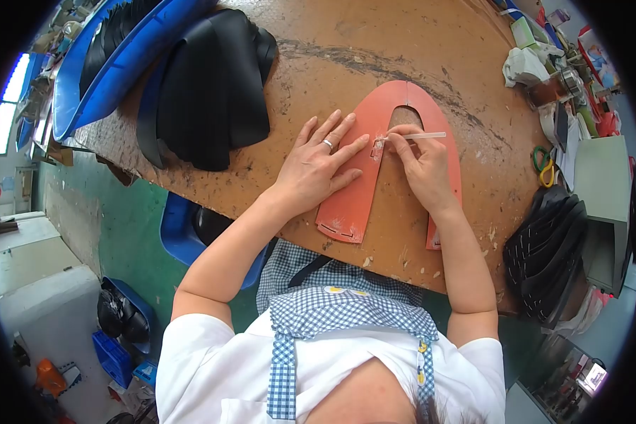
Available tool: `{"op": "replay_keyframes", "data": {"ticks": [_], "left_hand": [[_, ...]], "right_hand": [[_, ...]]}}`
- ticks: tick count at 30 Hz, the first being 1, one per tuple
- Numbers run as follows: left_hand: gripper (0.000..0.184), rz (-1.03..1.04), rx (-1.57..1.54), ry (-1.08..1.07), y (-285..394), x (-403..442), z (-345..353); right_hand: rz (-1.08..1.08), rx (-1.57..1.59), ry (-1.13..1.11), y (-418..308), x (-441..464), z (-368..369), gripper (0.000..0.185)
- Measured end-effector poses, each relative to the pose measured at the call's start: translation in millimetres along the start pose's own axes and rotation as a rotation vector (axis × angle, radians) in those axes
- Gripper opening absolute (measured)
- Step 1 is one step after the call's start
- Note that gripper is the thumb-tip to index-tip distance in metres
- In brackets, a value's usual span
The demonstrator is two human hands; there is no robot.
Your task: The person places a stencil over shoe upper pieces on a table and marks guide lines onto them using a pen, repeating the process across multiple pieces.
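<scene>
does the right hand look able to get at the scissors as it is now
Probably yes, though its grip is taken: the right hand is holding the white pen. Only the flat red template and bare tabletop seem to lie between it and the scissors.

A scuffed brown wooden table (318,92) spans the frame's upper middle. On it lie a flat red U-shaped piece (352,203) at centre, stacked smooth black sheets (212,92) at upper left, and green-and-yellow-handled scissors (543,167) at right, near layered black strips (548,244).
</scene>
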State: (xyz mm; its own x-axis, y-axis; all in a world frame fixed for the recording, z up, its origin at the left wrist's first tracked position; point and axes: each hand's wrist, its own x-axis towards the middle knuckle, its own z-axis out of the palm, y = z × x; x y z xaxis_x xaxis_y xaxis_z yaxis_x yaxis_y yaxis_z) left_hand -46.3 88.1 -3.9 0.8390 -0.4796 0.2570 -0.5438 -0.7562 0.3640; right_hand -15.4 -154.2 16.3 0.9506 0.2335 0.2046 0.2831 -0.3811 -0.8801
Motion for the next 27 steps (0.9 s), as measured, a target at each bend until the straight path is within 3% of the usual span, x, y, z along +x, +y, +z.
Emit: {"op": "replay_keyframes", "data": {"ticks": [11,17,20,27], "left_hand": [[0.063,-0.001,-0.004,0.016,2,0,-2],[0.064,0.0,0.001,0.023,1,0,1],[0.064,0.005,-0.001,0.03,0,0,1],[0.061,0.01,0.005,0.043,-1,-1,3]], "right_hand": [[-0.176,-0.182,0.029,-6,-9,19,0.009],[-0.024,-0.045,0.043,-11,-14,22,0.007],[-0.106,-0.106,0.012,-11,-15,19,0.007],[-0.018,-0.043,0.076,-20,-22,22,0.006]]}}
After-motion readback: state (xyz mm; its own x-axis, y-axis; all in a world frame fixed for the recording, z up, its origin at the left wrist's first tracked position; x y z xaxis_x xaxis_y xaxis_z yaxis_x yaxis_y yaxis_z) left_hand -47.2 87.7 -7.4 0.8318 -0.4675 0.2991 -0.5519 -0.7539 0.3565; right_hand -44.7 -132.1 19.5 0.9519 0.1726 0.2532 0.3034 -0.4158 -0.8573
